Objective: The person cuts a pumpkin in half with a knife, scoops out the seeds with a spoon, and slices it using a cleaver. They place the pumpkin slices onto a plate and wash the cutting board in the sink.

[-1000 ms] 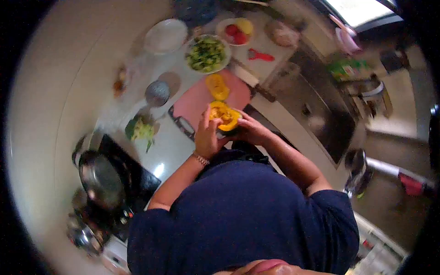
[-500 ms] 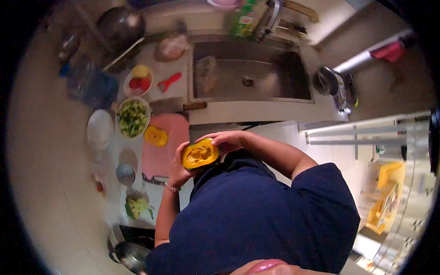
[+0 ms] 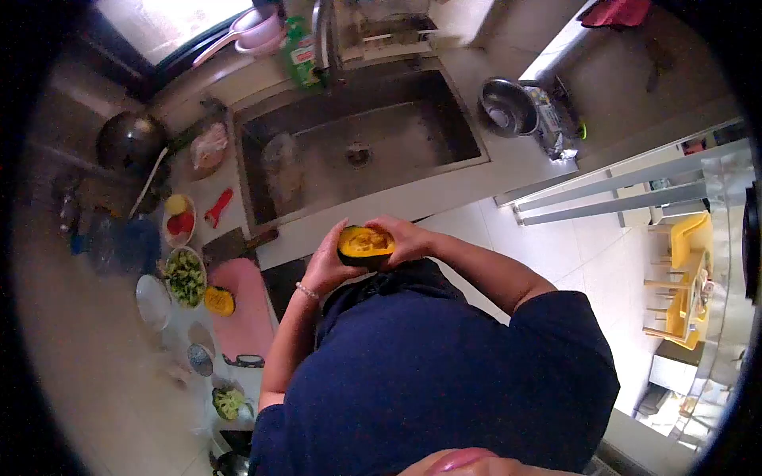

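Between my two hands is a pumpkin half, its yellow cut face with the seed hollow turned up and its dark green rind below. My left hand grips its left side, a beaded bracelet on the wrist. Fingers of my right hand wrap the right side. The half is held in front of my body, near the counter's front edge by the sink. Another cut pumpkin piece lies on the pink cutting board to the left. A knife rests just beyond the board.
Left on the counter are a bowl of chopped greens, a white bowl, a plate with red and yellow produce and a red peeler. A metal bowl stands right of the sink, and green detergent behind it.
My view has swung toward the sink, so the counter appears farther left. Both hands still hold the pumpkin half, now closer to the sink and tilted more edge-on.
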`<state>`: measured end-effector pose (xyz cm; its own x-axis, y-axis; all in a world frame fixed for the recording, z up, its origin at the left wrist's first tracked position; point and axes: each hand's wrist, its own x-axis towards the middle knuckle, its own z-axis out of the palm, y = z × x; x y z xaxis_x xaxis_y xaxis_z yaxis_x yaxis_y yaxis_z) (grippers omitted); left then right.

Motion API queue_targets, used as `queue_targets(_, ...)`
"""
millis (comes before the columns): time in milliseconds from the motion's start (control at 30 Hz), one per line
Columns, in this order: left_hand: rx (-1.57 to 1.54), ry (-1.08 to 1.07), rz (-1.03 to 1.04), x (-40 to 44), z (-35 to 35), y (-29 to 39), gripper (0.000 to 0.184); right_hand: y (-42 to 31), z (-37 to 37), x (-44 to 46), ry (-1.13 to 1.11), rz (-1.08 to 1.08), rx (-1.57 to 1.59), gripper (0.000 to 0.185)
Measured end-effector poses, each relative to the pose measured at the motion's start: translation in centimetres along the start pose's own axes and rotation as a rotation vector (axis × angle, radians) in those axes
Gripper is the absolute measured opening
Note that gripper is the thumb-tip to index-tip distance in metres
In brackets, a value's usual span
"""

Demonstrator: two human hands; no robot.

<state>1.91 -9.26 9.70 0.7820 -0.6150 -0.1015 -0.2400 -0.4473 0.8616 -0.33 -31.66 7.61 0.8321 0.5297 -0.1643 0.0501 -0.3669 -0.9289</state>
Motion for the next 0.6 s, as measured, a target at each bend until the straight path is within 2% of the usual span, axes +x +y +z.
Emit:
queue_targets(33,-0.12,0.0,-0.082,1.4,1.3,0.4,0.086,1.0,-1.6,-1.6,0.051,0.053,-0.034,0.091)
queue_targets(100,-0.361,-0.008,-0.249,4.2,4.0,2.2,0.089,5.0,-3.9,-5.5,0.317,0.204,-0.099,0.087)
queue_targets(167,-0.302,0.042,-0.233,5.3,6.0,1.5,0.077,12.0,-5.5,-9.3,0.632,0.242,0.206,0.084)
queue_targets(233,-0.275,0.043,-0.25,5.5,7.2,-1.4,0.07,14.2,-9.3,-13.4,0.91,0.519,0.264,0.083)
queue_targets(267,-0.245,0.065,-0.274,5.2,7.4,-2.7,0.061,19.8,-11.1,-15.5,1.032,0.524,0.165,0.079)
queue_targets(333,-0.126,0.123,-0.37,3.8,7.5,-4.2,0.058,21.7,-16.1,-19.4,1.288,0.635,0.114,0.077)
queue_targets(400,-0.037,0.185,-0.46,2.1,7.2,-4.8,0.055,25.2,-21.0,-21.9,1.494,0.765,-0.218,0.073)
queue_targets(467,0.019,0.262,-0.559,0.1,7.4,-4.7,0.053,27.6,-26.4,-23.7,1.587,1.036,-0.611,0.07)
queue_targets(500,0.041,0.275,-0.592,-0.6,7.5,-4.9,0.051,24.9,-28.3,-22.7,1.5,1.315,-0.623,0.072)
queue_targets(533,0.06,0.29,-0.611,-1.3,7.8,-4.9,0.051,31.0,-31.3,-24.4,1.479,1.31,-0.733,0.095)
queue_targets(567,0.082,0.32,-0.638,-2.1,7.7,-5.0,0.051,43.4,-35.3,-26.7,1.518,1.469,-0.849,0.096)
queue_targets(600,0.08,0.373,-0.658,-2.8,8.0,-4.8,0.051,33.4,-34.7,-24.1,1.247,1.437,-0.878,0.097)
